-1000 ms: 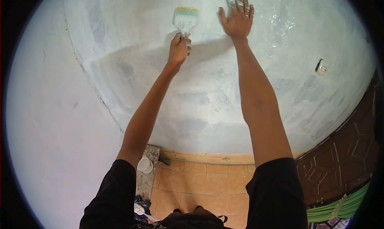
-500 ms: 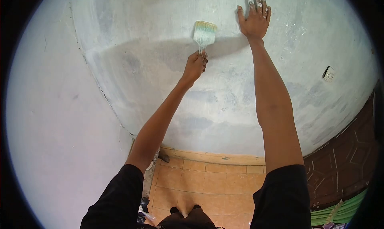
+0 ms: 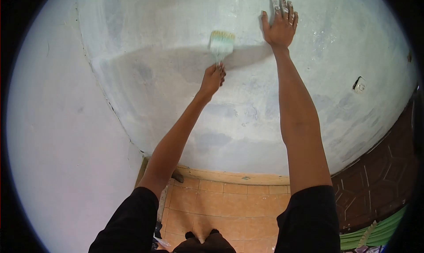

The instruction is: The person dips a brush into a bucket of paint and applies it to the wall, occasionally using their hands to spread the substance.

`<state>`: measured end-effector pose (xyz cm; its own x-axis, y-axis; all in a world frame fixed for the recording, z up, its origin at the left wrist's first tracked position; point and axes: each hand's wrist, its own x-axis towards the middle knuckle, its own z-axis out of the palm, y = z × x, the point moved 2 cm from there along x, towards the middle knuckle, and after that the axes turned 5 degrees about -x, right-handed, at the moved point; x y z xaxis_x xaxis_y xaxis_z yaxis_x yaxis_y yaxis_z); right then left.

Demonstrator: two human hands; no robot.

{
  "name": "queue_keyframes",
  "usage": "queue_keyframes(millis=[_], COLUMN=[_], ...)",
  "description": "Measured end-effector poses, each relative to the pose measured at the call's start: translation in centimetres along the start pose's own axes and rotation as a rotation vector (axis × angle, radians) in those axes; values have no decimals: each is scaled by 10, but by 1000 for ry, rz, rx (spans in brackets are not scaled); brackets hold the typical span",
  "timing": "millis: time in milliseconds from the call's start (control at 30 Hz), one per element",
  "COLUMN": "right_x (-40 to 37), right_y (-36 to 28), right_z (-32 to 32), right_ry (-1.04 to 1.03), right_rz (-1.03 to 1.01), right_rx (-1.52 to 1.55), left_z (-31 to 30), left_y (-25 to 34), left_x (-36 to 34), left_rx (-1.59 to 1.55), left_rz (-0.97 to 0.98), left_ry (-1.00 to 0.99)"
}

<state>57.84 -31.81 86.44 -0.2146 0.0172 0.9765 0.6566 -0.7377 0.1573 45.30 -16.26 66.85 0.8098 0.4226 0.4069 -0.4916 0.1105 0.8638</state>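
hands (image 3: 212, 78) (image 3: 279, 25) – 2 | paintbrush (image 3: 221, 43) – 1 | wall socket (image 3: 360, 84) – 1 | door (image 3: 384, 173) – 1

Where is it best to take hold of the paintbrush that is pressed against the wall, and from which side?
By its thin handle, from below. The paintbrush stands upright with its wide bristles against the wall, so only the handle end is free; the left hand grips it there.

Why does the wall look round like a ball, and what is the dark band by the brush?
Head view: a fisheye lens bends the wall and blackens the corners; the grey band at the brush looks like a shadow, perhaps wet paint; the left hand and right hand are unblurred.
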Motion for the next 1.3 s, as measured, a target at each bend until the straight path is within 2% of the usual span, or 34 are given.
queue_keyframes(millis=[100,133,200,233,300,500,733,833,933,1033,1133,1233,1300], right_x=[-1,4,4,3,3,2,3,3,4,3,4,4,4], right_y=[2,-1,0,1,2,7,7,4,4,1,1,-3,-4], right_z=[3,-6,-5,-4,-5,-7,-5,-5,-5,-8,-7,-8,-8], right_ry=[11,-105,-108,-107,-75,-7,-19,-53,-50,-49,-64,-95,-79], right_rz=[6,29,44,42,34,35,43,42,34,34,29,31,23], right_rx=[7,-2,11,5,29,96,70,36,8,6,-14,-16,-13], left_z=[-6,-4,4,15,28,33,49,46,41,36,37,31,30], left_y=[-15,-6,14,44,70,67,68,57,41,31,37,55,62], left_x=[-20,-13,6,10,28,24,27,39,26,3,1,19,28], left_rx=[-91,124,260,193,130,165,185,65,163,159,121,9,44], left_rz=[30,238,359,266,213,111,342,165,209,119,158,245,215], left_ry=[71,99,132,140,111,126,159,119,147,152,184,91,114])
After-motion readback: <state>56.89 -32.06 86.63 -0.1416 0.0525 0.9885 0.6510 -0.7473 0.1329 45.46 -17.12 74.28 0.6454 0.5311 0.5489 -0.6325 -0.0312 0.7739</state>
